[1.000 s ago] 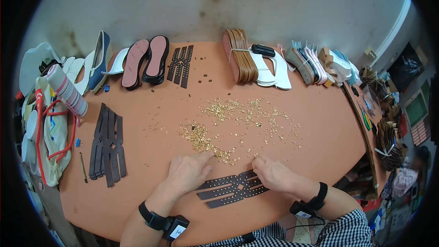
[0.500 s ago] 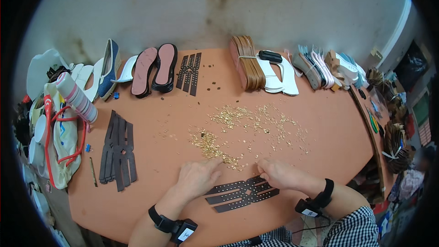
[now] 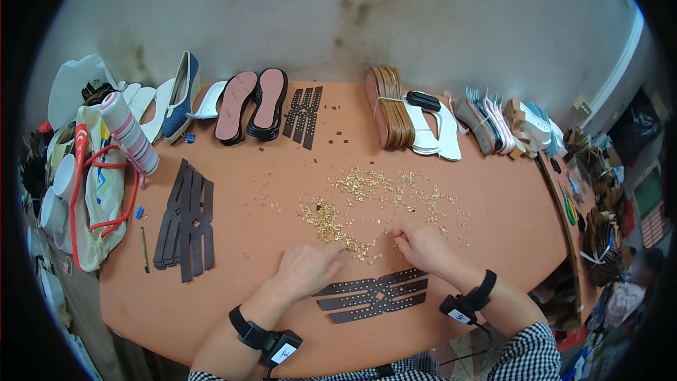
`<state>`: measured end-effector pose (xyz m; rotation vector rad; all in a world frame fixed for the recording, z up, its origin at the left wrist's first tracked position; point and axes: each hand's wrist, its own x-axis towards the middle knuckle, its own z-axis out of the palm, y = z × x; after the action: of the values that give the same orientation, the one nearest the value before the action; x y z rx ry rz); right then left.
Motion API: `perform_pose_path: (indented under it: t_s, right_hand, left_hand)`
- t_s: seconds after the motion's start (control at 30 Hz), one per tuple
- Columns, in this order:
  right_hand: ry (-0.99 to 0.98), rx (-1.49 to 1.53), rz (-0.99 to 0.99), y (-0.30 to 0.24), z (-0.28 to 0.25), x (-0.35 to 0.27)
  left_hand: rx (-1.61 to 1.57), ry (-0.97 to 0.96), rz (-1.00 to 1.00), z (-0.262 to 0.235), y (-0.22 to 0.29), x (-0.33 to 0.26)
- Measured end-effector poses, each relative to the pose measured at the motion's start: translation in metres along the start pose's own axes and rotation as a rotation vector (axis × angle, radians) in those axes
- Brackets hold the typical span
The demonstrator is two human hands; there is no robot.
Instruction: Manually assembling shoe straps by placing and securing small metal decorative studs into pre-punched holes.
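Observation:
A loose heap of small gold studs (image 3: 328, 226) lies scattered over the middle of the table. At its near edge, my left hand (image 3: 307, 269) rests with thumb and index finger close together among the studs. My right hand (image 3: 424, 248) is just right of the heap, fingers curled and fingertips pinched; anything between them is too small to make out. Nearer to me, below both hands, lies a dark brown cut strap piece (image 3: 372, 296), its strips lined with studs and a diamond-shaped hole at its centre.
A stack of plain dark strap pieces (image 3: 187, 222) lies left, beside a thin stick (image 3: 144, 250) and a striped spray can (image 3: 130, 134). Along the wall stand pink-topped soles (image 3: 268, 102), another strap piece (image 3: 303, 116), a tied brown bundle (image 3: 389, 107) and white cutouts (image 3: 444, 130).
My right hand has moved away from the studded strap piece, forward toward the gold studs. My left hand stays at the heap's edge. The whole view has shifted slightly.

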<state>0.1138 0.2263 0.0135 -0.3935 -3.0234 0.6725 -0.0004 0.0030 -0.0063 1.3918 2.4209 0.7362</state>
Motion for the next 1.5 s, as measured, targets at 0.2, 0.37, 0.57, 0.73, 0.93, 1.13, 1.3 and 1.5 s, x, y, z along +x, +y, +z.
perform_pose_path:
  t_s: [0.2, 0.37, 0.57, 0.73, 0.93, 1.13, 1.3, 1.5]
  right_hand:
    - [-0.061, -0.041, -0.066, 0.002, 0.01, 0.008]
    - [-0.087, -0.086, -0.086, -0.002, 0.008, 0.008]
    - [-0.241, -0.327, -0.103, -0.02, 0.001, 0.016]
    - [-0.183, -0.32, -0.135, -0.006, 0.005, 0.023]
    - [-0.188, -0.269, -0.188, -0.01, -0.001, 0.029]
    - [-0.228, -0.28, -0.174, -0.009, -0.007, 0.019]
    - [-0.083, 0.049, -0.007, -0.009, -0.017, -0.042]
    - [-0.026, 0.044, -0.082, -0.004, 0.005, -0.076]
  left_hand:
    - [-0.032, 0.022, 0.03, -0.001, -0.001, 0.0]
    - [-0.037, 0.017, 0.015, -0.002, 0.001, -0.001]
    - [-0.019, 0.026, 0.003, 0.0, 0.001, -0.003]
    - [0.001, -0.009, 0.005, -0.003, 0.004, 0.001]
    - [-0.034, -0.025, -0.029, -0.003, 0.003, 0.002]
    - [-0.05, 0.076, 0.025, 0.0, 0.003, -0.001]
    - [-0.039, 0.034, 0.01, 0.001, 0.001, -0.001]
    - [-0.043, 0.066, 0.026, 0.0, 0.001, 0.0]
